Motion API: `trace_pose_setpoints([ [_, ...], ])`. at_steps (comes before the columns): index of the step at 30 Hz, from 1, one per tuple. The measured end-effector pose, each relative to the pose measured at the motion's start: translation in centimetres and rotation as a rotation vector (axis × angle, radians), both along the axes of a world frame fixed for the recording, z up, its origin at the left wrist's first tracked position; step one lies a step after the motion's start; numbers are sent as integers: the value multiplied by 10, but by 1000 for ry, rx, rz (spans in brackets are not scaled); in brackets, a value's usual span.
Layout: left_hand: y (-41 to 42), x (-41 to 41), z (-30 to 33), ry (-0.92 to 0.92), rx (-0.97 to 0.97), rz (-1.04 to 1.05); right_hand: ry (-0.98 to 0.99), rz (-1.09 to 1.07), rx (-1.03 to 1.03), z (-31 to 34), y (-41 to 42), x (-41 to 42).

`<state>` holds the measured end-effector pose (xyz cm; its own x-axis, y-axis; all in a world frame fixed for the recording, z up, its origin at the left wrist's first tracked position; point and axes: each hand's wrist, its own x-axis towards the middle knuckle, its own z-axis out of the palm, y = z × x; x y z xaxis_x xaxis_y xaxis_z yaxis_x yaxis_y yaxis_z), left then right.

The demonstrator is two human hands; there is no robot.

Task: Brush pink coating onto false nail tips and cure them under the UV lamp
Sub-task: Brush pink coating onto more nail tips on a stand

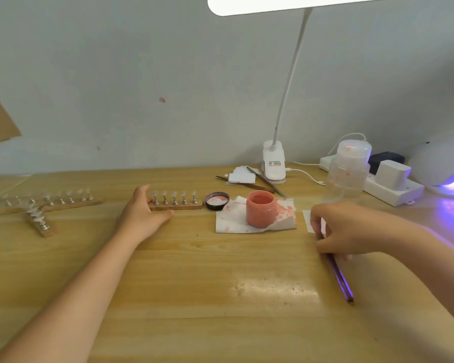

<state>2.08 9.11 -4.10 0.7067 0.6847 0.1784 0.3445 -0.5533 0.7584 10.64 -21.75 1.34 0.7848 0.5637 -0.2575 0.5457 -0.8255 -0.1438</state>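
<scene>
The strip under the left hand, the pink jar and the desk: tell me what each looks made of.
Strip gripped by the left hand: looks like wood or cork, matte tan with a rough edge; its small stands look like shiny metal.
Pink jar: probably plastic, translucent walls tinted by the pink coating, dull sheen.
Desk: wood or wood-look laminate, visible grain lines, and glossy enough to reflect the lamp.
</scene>
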Motion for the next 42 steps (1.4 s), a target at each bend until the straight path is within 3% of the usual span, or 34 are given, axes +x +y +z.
trace_pose_setpoints([
  [3,5,-8,6,-10,-28,-54,33,1,100,10,-5,2],
  [7,10,-20,18,2,-4,-150,134,33,549,24,-12,7],
  [9,13,-26,28,-40,-66,-167,329,-26,946,27,-14,10],
  [12,14,-35,46,-96,-185,-195,799,-47,1475,26,-11,10],
  [15,3,-38,61,-129,-355,-306,914,9,1714,21,-7,9],
  [19,-49,-24,60,-37,-287,-575,647,-47,1676,15,2,6],
  [23,-101,-8,34,-17,-234,-719,529,-154,1633,11,2,7],
  [29,-112,1,11,-101,-65,-609,381,-231,1470,8,8,7],
  [36,-114,3,-1,-129,-44,-567,106,-176,1330,6,31,19],
  [42,-111,4,-3,-131,-57,-579,-128,-108,1006,9,68,38],
])
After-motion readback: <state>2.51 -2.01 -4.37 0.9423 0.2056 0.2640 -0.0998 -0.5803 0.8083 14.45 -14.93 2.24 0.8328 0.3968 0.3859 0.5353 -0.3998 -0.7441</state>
